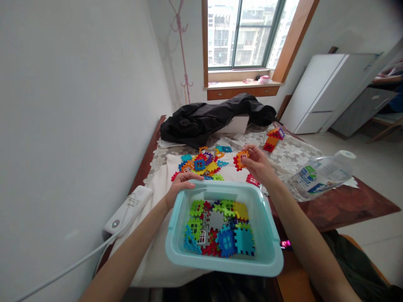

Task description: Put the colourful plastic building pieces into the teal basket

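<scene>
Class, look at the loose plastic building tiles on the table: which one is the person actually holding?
The orange window tile with red toothed pieces, pinched in the right hand. The other loose tiles lie in the heap on the cloth; the left hand grips the tub's rim.

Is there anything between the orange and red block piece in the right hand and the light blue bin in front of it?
Nothing visible blocks it. The right hand holds the orange and red block piece just beyond the far rim of the light blue bin. The bin is open on top; the left hand grips its far left corner.
</scene>
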Available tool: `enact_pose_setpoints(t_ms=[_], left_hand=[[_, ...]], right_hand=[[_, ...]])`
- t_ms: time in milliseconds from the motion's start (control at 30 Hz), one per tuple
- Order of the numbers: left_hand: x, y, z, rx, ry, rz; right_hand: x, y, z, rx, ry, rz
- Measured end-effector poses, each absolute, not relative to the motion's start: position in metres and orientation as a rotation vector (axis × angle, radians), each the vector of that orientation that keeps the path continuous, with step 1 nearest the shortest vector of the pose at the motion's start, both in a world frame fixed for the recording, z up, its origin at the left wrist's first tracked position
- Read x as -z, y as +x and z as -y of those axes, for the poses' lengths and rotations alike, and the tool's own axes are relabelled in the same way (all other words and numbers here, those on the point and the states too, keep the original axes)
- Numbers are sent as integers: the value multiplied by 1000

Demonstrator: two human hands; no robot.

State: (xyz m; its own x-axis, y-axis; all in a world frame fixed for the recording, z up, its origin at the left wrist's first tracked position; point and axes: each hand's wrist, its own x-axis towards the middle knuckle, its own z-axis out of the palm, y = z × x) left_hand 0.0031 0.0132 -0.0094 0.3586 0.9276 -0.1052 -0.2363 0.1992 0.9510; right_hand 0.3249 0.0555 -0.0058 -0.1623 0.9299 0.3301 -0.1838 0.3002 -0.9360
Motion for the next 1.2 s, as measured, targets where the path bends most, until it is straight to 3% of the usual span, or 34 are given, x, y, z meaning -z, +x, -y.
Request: enact_pose_setpoints(t_ms=[133, 233, 433, 533, 1000, 1200], left_hand=[[13, 2, -12, -961, 1035, -847], [15, 1, -13, -955, 1027, -861], [16, -5, -15, -884, 994, -838], [17, -8, -15, -865, 1006, -823], [11, -5, -12, -861, 962, -763], [16, -6, -14, -869, 993, -762]], right_hand=[[-13, 325, -29, -1224, -636, 1670], [-13, 343, -14, -986, -871, 1896], [43, 403, 17, -496, -1453, 2159], [74, 422, 31, -432, -1604, 2240], [97, 412, 9, -80, -1554, 2040], [103, 417, 13, -113, -1689, 2026]])
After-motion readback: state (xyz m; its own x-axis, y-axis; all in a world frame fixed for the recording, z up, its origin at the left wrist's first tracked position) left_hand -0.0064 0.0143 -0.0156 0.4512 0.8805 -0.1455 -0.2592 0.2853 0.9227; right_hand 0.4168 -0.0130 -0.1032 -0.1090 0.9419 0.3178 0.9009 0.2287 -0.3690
